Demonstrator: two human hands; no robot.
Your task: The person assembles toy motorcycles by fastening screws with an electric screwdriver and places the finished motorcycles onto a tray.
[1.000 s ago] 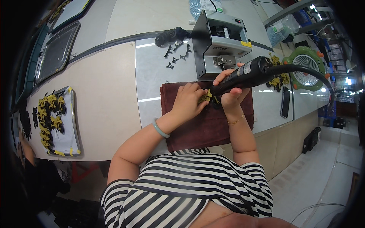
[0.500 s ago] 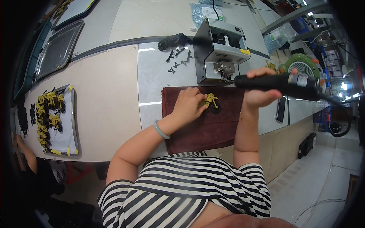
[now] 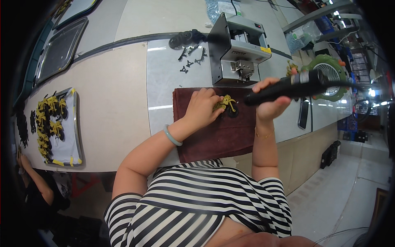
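1. Here, the left hand (image 3: 202, 106) pinches a small yellow motorcycle model (image 3: 227, 101) with black wheels on the maroon cloth (image 3: 201, 142).
2. The right hand (image 3: 270, 106) wraps around a black corded tool (image 3: 284, 89), its end just right of the model, seemingly apart.
3. Beyond the cloth stands a black-and-silver machine (image 3: 243, 54).

Toy motorbike (image 3: 224, 103): yellow body, black wheels. Corded tool (image 3: 290, 87): black, pale band near rear. Cloth (image 3: 205, 140): plain maroon. Bangle (image 3: 172, 136): pale green; bracelet (image 3: 264, 134): gold. Top (image 3: 205, 193): black and white stripes. Bench (image 3: 115, 103): cream at left, pale grey beneath the cloth. Machine (image 3: 232, 54): silver-grey front, black side, yellow patch. Tray liner (image 3: 69, 144): white; tape at corners (image 3: 75, 161): yellow. Fan (image 3: 310, 68): green, orange accents.
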